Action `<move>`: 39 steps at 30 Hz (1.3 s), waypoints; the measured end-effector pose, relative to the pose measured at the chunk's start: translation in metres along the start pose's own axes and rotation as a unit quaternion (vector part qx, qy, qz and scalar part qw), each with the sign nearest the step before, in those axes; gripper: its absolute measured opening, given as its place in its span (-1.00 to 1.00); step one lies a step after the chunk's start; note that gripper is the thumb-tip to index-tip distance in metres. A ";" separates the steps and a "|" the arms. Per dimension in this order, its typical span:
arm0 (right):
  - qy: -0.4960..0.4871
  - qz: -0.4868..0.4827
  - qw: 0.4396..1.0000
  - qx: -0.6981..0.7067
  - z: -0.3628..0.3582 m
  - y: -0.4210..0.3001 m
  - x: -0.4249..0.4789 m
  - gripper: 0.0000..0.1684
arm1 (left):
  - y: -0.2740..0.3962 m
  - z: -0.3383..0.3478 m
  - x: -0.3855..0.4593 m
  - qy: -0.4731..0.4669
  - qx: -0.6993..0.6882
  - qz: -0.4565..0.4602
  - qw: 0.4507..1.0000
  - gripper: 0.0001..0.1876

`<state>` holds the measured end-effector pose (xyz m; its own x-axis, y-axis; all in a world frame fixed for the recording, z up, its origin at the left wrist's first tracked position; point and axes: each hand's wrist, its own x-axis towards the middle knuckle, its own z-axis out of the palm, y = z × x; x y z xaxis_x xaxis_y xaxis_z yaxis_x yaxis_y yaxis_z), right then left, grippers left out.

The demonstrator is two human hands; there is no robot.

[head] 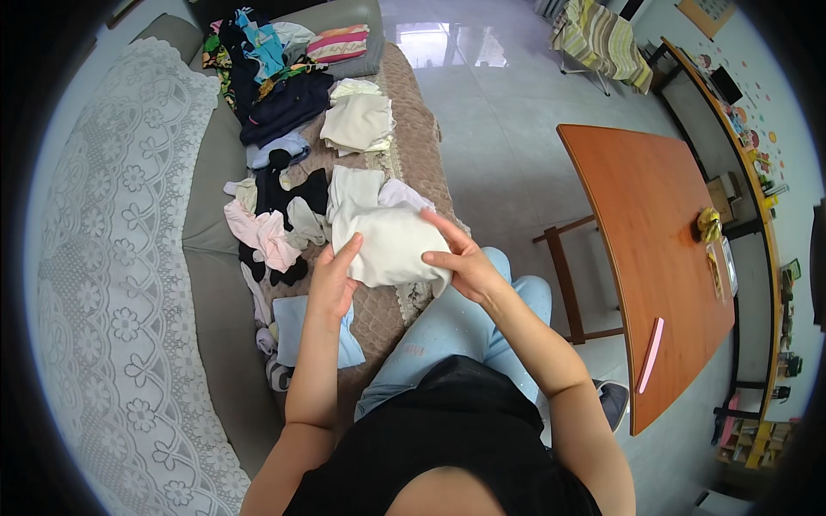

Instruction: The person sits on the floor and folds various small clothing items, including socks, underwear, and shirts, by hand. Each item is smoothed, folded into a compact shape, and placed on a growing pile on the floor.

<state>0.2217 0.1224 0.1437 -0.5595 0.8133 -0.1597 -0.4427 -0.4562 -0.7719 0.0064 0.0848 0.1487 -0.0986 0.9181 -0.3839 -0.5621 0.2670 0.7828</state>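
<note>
A cream-white cloth garment [397, 248] is spread between my hands above the sofa's quilted cover [377, 313]. My left hand [334, 277] grips its left edge with the thumb on top. On its right edge, my right hand [466, 261] pinches the fabric between thumb and fingers. Just beyond lie another pale garment [355, 184] and a lilac cloth [405, 195]. To the left is a loose heap with a pink garment [263, 232], a black one [303, 190] and a grey piece [304, 222]. A folded light-blue cloth [293, 322] lies near my left forearm.
Folded cream clothes [358, 122] are stacked farther along the sofa, beside dark trousers [287, 106] and a striped pink item [339, 44]. A lace cover [129, 258] drapes the backrest. To my right stands a wooden table [658, 226] with a pink strip [650, 355] on it.
</note>
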 end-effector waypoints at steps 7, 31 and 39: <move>0.002 -0.101 0.933 -0.344 -0.004 0.000 -0.006 -0.37 | -0.017 -0.017 0.001 -0.003 0.010 -0.014 1.000 -0.51; 0.083 0.069 0.988 -0.114 -0.011 0.050 -0.002 -0.62 | -0.047 -0.065 -0.030 -0.008 -0.004 -0.038 0.999 -0.70; 0.119 0.077 0.983 -0.113 -0.012 0.056 0.005 -0.63 | -0.092 -0.060 -0.028 -0.058 -0.200 -0.114 0.971 -0.42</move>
<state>0.2022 0.1055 0.0921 -0.4158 0.8146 -0.4044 -0.1841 -0.5109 -0.8397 0.0121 0.0172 0.0580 0.1470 0.8812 -0.4494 -0.8345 0.3544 0.4219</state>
